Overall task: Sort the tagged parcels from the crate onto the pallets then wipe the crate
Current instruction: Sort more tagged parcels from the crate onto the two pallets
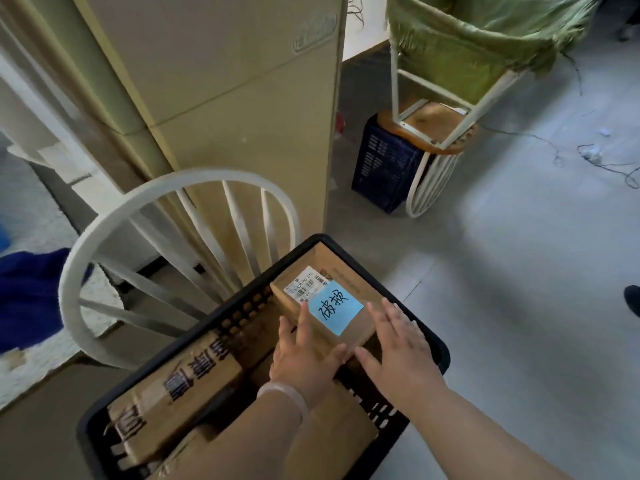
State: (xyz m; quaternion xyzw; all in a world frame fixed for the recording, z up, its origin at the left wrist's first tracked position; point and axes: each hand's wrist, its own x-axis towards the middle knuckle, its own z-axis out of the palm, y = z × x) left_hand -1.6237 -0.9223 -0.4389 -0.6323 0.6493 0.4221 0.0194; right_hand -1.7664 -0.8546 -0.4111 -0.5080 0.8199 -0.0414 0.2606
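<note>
A black plastic crate (363,258) stands on a chair seat in front of me, filled with several brown cardboard parcels. The top parcel (287,296) at the crate's far end carries a white barcode label and a blue tag (335,306) with handwritten characters. My left hand (304,355) lies flat on this parcel's near left side, fingers spread. My right hand (398,348) rests at its near right corner, fingers apart, not closed around it. A larger printed parcel (176,386) lies in the crate's left part.
A white spindle chair back (104,237) rises just left of the crate. A tall beige cabinet (225,98) stands behind it. Further back are a dark blue crate (381,168), a tipped wooden stool and a green-draped frame (467,46). Grey floor with cables lies to the right.
</note>
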